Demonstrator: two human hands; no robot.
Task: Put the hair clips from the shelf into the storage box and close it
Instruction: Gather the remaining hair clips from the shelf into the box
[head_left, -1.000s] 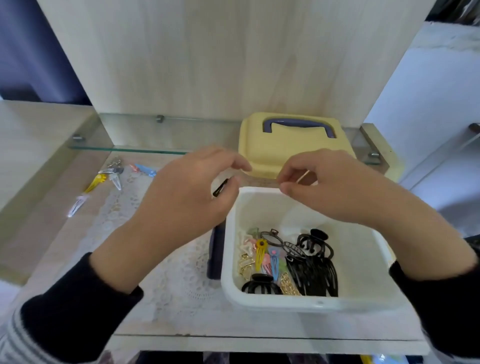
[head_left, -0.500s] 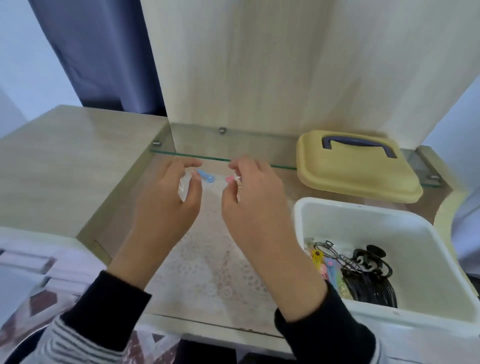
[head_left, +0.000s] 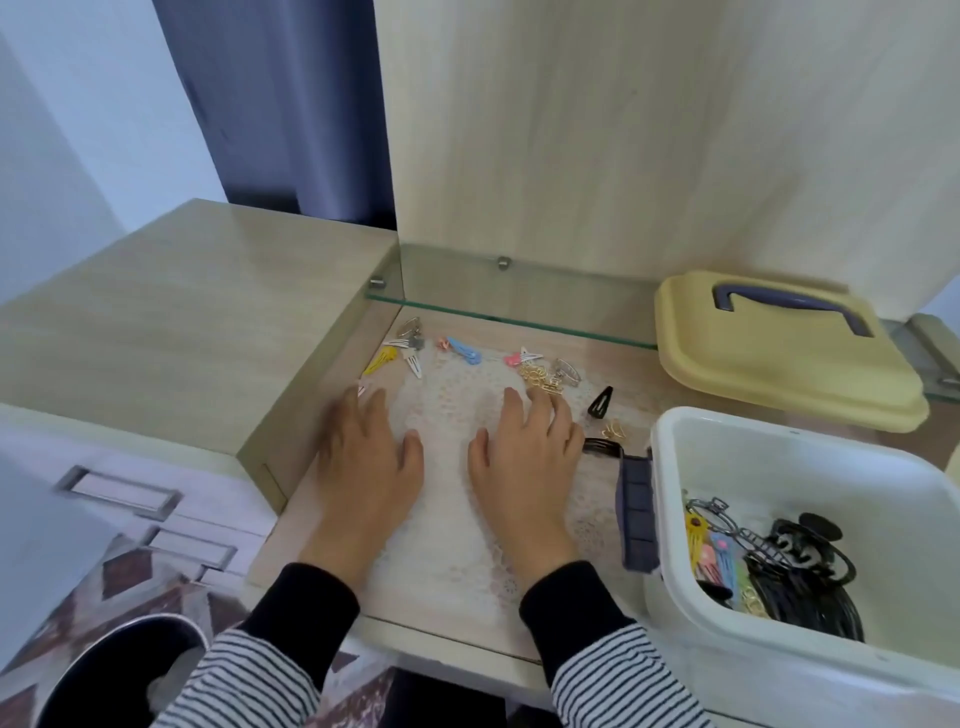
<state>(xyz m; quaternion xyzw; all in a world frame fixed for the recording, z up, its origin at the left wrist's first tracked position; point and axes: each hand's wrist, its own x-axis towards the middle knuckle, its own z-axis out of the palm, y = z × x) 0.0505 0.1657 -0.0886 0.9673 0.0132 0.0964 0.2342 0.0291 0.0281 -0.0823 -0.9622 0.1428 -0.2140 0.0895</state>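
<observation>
Several colourful hair clips (head_left: 462, 351) lie beyond left hand (head_left: 369, 467) and right hand (head_left: 524, 462), fingers (head_left: 540, 410) flat, empty.

The storage box (head_left: 831, 483) runs off the right and bottom edges, so its near right corner is out of sight. The box's near wall hides the lower part of the clip pile (head_left: 779, 571) inside it, and the dark tangle there is too dense to count. Far left of the box, a pink clip (head_left: 361, 389) shows only a tip past the blurred fingertips of the left hand (head_left: 369, 467). Between that clip and the box, the gold clips (head_left: 543, 376) are too small to tell apart. Well left of the box and nearer the camera, a dark round thing (head_left: 119, 670) is cut off by the bottom edge; what it is cannot be told.
</observation>
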